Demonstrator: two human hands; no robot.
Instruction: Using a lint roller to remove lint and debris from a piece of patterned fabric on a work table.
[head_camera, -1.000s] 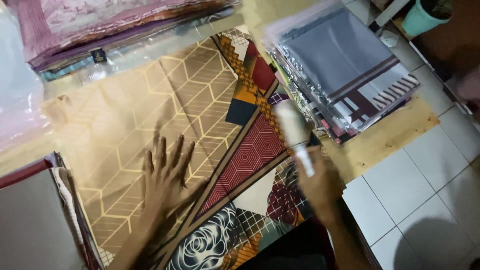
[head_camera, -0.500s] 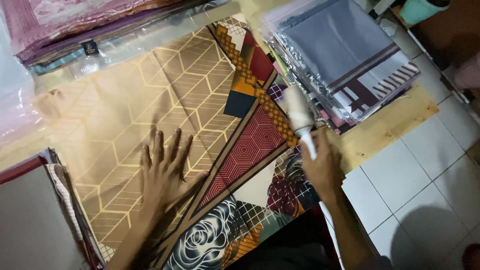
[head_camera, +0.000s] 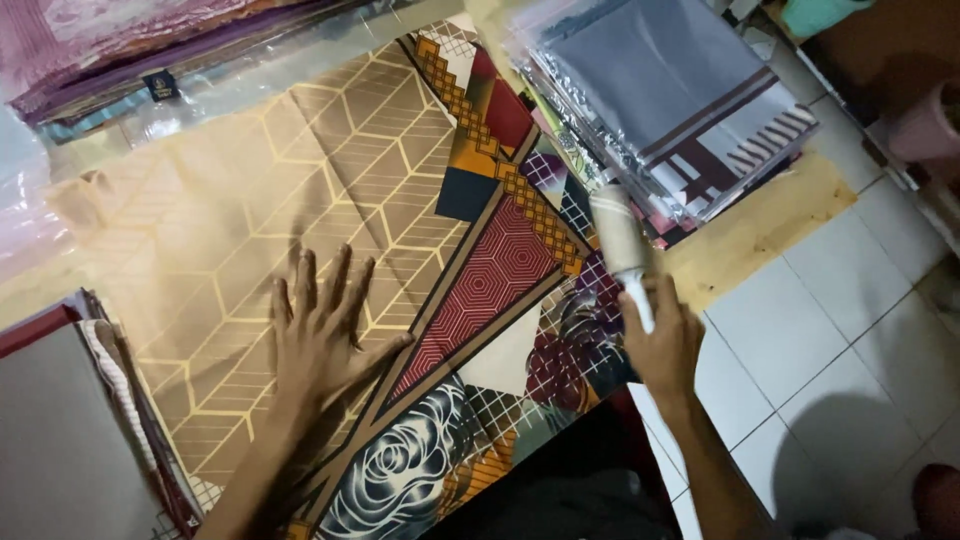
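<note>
Left hand (head_camera: 325, 335) lies open and flat, fingers spread, on the tan part of a folded patterned cloth (head_camera: 330, 200) that covers the table. Right hand (head_camera: 662, 340) is closed around the white handle of a lint roller (head_camera: 622, 240); its palm hides most of the handle, and the roll stands over the cloth's right edge. Beside it, a stack of grey fabric in clear plastic bags (head_camera: 670, 90) is cut off at the top. Both forearms leave the frame below.
</note>
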